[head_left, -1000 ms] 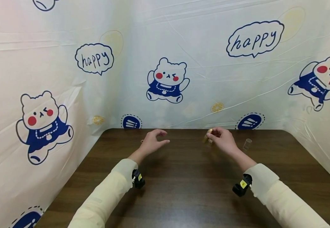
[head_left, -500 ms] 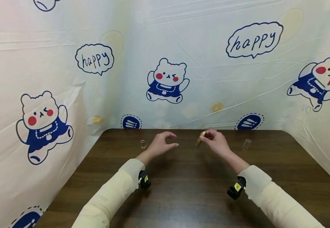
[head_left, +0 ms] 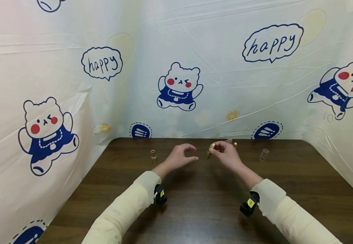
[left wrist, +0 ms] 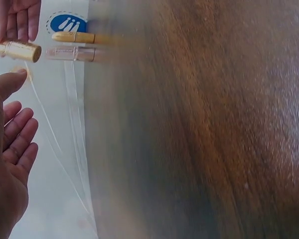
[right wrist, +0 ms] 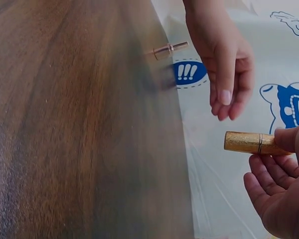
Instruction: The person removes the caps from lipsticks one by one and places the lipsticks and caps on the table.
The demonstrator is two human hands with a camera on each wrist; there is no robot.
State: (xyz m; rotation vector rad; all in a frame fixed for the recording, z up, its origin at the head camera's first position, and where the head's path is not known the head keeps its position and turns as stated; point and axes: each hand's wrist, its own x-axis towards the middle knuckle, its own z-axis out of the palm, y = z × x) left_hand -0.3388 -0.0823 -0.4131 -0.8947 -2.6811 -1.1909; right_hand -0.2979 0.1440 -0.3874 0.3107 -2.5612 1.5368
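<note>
My right hand (head_left: 227, 155) pinches a gold lipstick tube (right wrist: 243, 143) between thumb and fingers, held tilted above the table. In the left wrist view the same tube shows its flat end towards my left hand (head_left: 180, 156). That left hand hovers just left of it, holding nothing, with thumb and fingers apart. Behind the right hand stand another gold lipstick tube (left wrist: 74, 37) and a pinkish, partly clear one (left wrist: 72, 53), mostly hidden in the head view. An uncapped rose-gold lipstick base (head_left: 153, 156) stands to the left of my left hand.
A clear cylindrical cap (head_left: 264, 155) stands on the brown wooden table (head_left: 191, 210), right of my right hand. A white printed curtain (head_left: 127, 101) rises behind the table's far edge and along both sides.
Both hands have drawn closer together, the left moving right and the right moving left with the gold lipstick tube. The tubes behind the right hand and the rose-gold base have come into view.
</note>
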